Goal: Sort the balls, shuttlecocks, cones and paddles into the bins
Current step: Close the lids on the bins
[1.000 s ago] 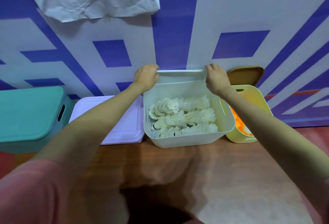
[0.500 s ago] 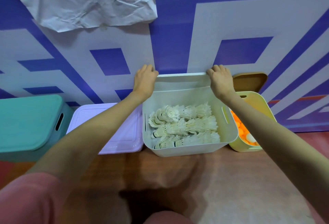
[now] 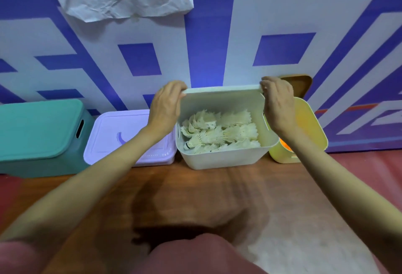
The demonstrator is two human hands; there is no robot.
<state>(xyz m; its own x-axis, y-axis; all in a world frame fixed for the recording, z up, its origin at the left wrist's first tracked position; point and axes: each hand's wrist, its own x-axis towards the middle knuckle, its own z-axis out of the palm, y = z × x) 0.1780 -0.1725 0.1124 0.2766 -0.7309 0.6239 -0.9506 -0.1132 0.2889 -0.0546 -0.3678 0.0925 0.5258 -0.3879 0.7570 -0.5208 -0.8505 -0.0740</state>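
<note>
Head view: your left hand (image 3: 166, 108) and right hand (image 3: 277, 104) curl their fingers over the white lid (image 3: 221, 90), one at each end, above the white bin (image 3: 226, 156) of shuttlecocks (image 3: 219, 134). The purple bin (image 3: 121, 134) and yellow bin (image 3: 309, 125) crowd its sides; bare tabletop (image 3: 195, 188) lies in front.

White bin (image 3: 224, 160) with cream shuttlecocks (image 3: 219, 134); teal bin (image 3: 37, 134), lilac lid (image 3: 130, 141), yellow bin (image 3: 309, 125) with orange balls (image 3: 286, 145); blue-white geometric wall (image 3: 217, 40); pink sleeve (image 3: 19, 256).

Single head view – forward and down, near the bins (image 3: 221, 160)
</note>
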